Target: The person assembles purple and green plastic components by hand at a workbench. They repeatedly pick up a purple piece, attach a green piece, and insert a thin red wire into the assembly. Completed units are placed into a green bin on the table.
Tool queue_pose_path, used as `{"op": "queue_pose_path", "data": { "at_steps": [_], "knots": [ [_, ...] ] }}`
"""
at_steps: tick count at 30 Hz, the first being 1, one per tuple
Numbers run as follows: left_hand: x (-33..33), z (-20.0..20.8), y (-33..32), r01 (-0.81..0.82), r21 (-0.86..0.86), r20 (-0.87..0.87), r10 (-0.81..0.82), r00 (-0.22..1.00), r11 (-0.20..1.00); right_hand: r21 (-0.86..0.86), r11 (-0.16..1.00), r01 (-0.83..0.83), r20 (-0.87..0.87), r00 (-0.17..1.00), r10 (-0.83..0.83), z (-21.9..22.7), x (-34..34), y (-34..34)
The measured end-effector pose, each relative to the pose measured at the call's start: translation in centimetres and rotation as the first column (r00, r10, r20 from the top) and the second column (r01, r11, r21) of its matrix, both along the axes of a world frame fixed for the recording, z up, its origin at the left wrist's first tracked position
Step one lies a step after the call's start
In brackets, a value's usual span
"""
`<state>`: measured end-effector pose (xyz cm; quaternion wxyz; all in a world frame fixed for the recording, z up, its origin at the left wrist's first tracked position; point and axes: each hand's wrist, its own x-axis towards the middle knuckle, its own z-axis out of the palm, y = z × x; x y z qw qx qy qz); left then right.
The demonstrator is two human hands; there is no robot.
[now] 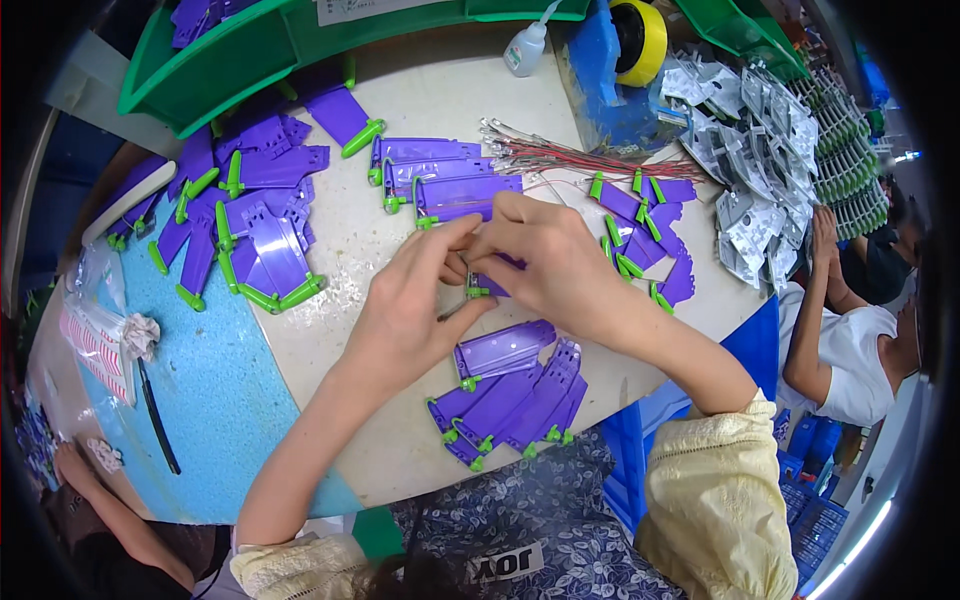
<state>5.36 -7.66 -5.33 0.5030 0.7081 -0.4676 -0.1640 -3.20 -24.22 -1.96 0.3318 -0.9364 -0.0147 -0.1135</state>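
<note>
Over the middle of the table, my left hand (405, 290) and my right hand (545, 255) meet around a small purple plastic part with a green end (485, 288). Fingers of both hands are closed on it and cover most of it. Just beyond them lies a row of purple parts with green ends (428, 168), thin wires running along some. A fanned pile of similar purple parts (510, 400) rests on the near side of my hands. To the right is another cluster of purple and green pieces (650, 235), below a bundle of red and white wires (590, 155).
More purple parts (265, 245) are heaped at left beside a blue mat (210, 370). A green bin (230, 75), a small squeeze bottle (525, 48) and a yellow tape roll (645, 42) stand at the back. Grey parts (755, 150) pile up at right. Co-workers sit at both sides.
</note>
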Motion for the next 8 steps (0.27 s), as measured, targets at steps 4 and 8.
{"op": "queue_pose_path", "data": {
  "at_steps": [4,8],
  "knots": [
    [0.0,-1.0,-0.1,-0.045,-0.062,-0.03,0.043,0.999,0.997,0.309,0.942,0.135,-0.26,0.964,-0.053,0.8,-1.8,0.1],
    [0.3,-0.9,-0.1,-0.028,-0.052,-0.025,0.026,0.999,0.998,0.418,0.842,0.341,-0.393,0.904,-0.171,1.0,-3.0,0.5]
  ]
}}
